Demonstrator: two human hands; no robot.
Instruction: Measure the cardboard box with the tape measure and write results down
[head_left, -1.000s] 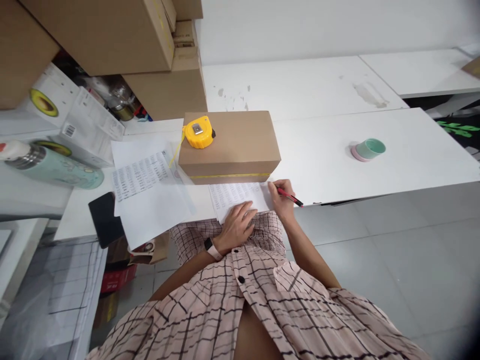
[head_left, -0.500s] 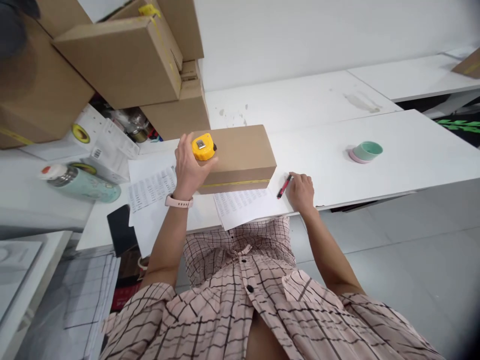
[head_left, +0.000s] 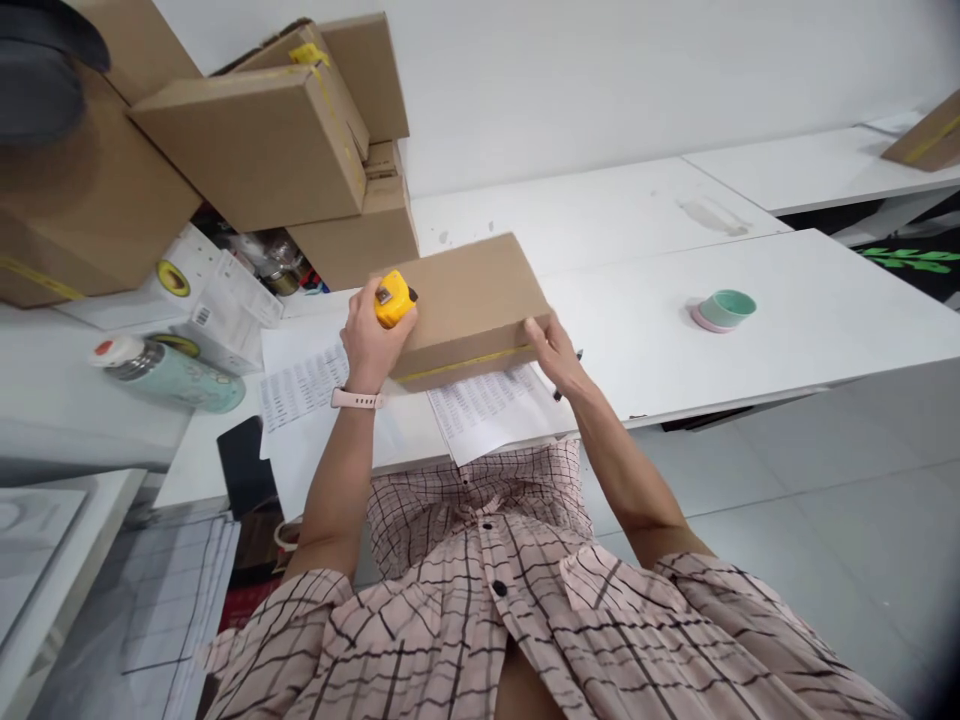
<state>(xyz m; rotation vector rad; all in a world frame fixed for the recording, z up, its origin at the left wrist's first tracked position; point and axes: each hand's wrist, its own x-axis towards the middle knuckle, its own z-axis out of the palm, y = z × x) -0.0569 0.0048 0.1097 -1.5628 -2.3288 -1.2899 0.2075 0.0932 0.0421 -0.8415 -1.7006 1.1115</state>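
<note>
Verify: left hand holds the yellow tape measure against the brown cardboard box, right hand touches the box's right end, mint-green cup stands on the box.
Not the cup: the head view shows the mint-green cup on the white table, right of the brown cardboard box. The left hand holds the yellow tape measure against the box; the right hand touches its right end.

White table (head_left: 787,340) — tilted box (head_left: 472,295), papers (head_left: 487,410), cup (head_left: 724,308), phone (head_left: 238,465).

Single head-worn view, looking forward and down, close over white table (head_left: 750,370); no second view
</note>
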